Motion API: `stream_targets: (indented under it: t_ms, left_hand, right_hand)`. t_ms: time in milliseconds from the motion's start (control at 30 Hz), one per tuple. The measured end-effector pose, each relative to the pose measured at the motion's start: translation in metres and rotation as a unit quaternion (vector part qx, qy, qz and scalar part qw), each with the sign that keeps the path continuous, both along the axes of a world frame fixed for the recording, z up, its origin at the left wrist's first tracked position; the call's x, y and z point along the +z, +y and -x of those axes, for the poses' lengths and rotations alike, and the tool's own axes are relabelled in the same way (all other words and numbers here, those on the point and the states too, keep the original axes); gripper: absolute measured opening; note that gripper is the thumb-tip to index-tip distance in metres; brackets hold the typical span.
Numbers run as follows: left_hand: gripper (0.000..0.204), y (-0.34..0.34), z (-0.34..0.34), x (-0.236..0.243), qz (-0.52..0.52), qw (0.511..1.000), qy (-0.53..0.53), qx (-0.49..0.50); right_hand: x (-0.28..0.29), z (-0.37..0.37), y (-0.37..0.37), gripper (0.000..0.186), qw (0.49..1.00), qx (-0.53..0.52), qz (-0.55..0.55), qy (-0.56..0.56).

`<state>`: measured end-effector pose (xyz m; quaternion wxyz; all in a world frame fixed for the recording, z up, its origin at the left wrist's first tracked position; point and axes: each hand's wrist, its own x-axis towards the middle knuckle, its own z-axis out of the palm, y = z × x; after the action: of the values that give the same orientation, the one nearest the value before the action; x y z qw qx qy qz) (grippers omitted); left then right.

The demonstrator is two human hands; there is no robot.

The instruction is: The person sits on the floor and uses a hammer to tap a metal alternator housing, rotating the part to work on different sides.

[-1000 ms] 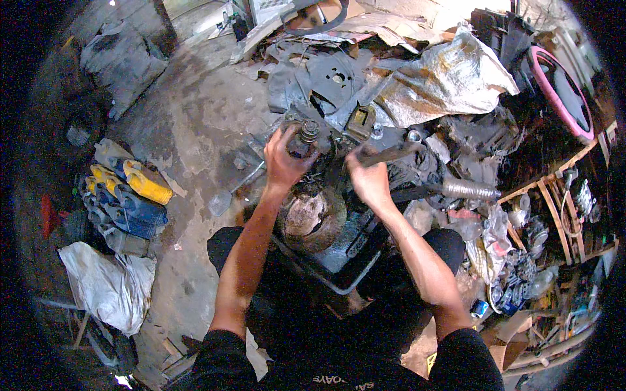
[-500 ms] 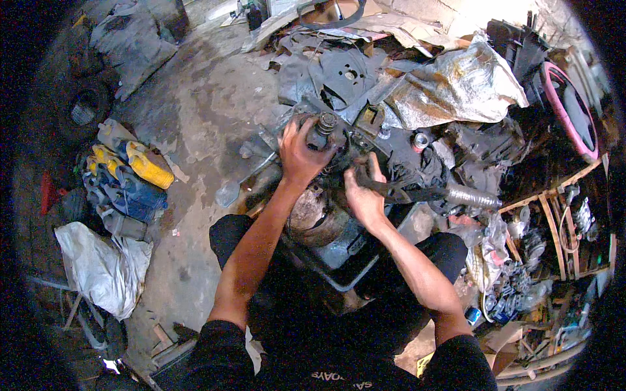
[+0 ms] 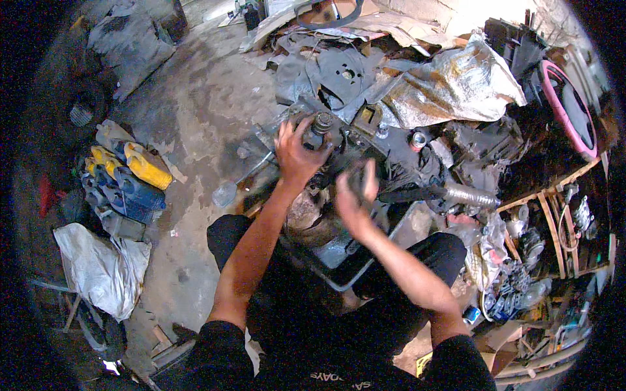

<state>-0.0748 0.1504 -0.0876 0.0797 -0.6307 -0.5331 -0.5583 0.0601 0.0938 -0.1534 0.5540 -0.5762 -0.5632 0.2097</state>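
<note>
While the left hand reaches into the middle of the frame, its grip is closed around a dark metal part with a ribbed, rounded top, which stands up between the thumb and fingers just above the centre. To its right and slightly lower, the right hand is blurred, with the thumb raised apart from the fingers and something dark between them; whether that grip is closed on it, I cannot tell. A dark bar lies just right of this hand and runs toward a silvery tube.

Below the left hand, partly covered by the forearm, sits a rounded, rusty metal piece. Lower again, between the person's knees, shows a pale-edged dark frame. Left of centre, a thin rod with a flat, pale end lies slanting on the grey floor.

Toward the top of the frame are a round dark disc pierced with holes, pieces of cardboard and a stained silvery sack. A small can stands right of centre, and a pink-rimmed oval object is at the upper right. At the left are a yellow container, a blue container and a white sack.
</note>
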Motion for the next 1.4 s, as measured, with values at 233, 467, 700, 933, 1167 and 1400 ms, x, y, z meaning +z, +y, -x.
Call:
stream_targets:
  t_ms: [233,467,700,933,1167,1400]
  left_hand:
    - [0.051,-0.010,0.009,0.007,0.019,1.000,0.006,-0.016]
    - [0.050,-0.001,0.005,-0.001,0.002,0.999,-0.019,-0.035]
    - [0.049,-0.001,0.015,0.006,-0.027,0.998,-0.003,-0.059]
    - [0.058,0.005,0.027,0.006,-0.013,0.992,0.007,-0.125]
    - [0.055,0.015,0.041,0.004,-0.029,0.975,0.002,-0.221]
    - [0.053,0.013,0.042,0.009,-0.046,0.978,0.024,-0.204]
  right_hand:
    - [0.070,0.002,-0.022,0.026,0.995,0.086,0.020,0.042]
    - [0.081,-0.011,0.003,0.027,0.998,0.020,0.031,-0.046]
    - [0.088,-0.022,0.019,0.038,0.993,0.030,0.026,0.111]
    - [0.093,-0.023,0.014,0.023,0.995,0.077,0.060,0.027]
    - [0.074,-0.012,-0.001,0.021,0.989,0.142,0.045,0.013]
    - [0.069,-0.015,0.008,0.025,0.988,0.138,0.064,0.010]
